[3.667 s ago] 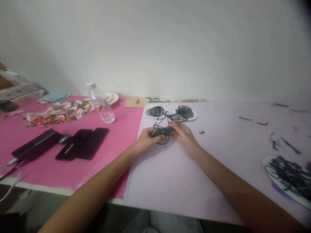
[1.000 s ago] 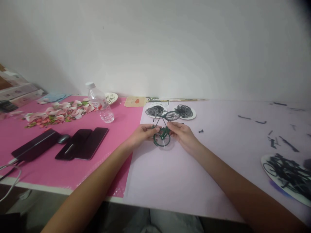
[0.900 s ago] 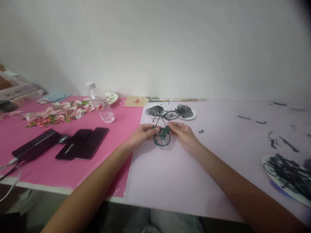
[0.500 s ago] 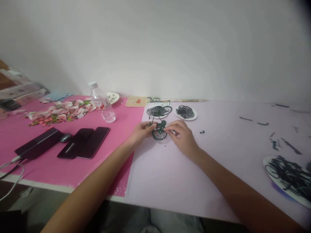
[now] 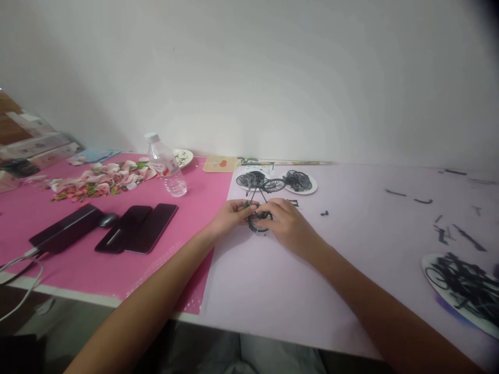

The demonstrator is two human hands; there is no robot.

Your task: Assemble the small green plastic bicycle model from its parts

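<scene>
A small dark green model bicycle (image 5: 258, 196) stands at the middle of the lilac table cover, with a spoked wheel nearest me and more wheels at its far side. My left hand (image 5: 232, 215) pinches the model from the left, thumb and fingers closed on it. From the right, my right hand (image 5: 284, 219) has its fingers closed on the same model, just above the near wheel. Its fingertips hide the middle of the model. Behind it are two white plates of black parts, a left plate (image 5: 240, 186) and a right plate (image 5: 313, 188).
A water bottle (image 5: 166, 166), artificial petals (image 5: 103, 179), phones (image 5: 150, 228) and a black box (image 5: 68, 228) lie on the pink cover. At the right, loose black pieces (image 5: 470, 238) lie near a large plate (image 5: 429, 267) heaped with dark parts.
The model has turned, and its far wheels now reach further right. My right hand has closed in on it from the right. A small black piece now shows behind my right hand.
</scene>
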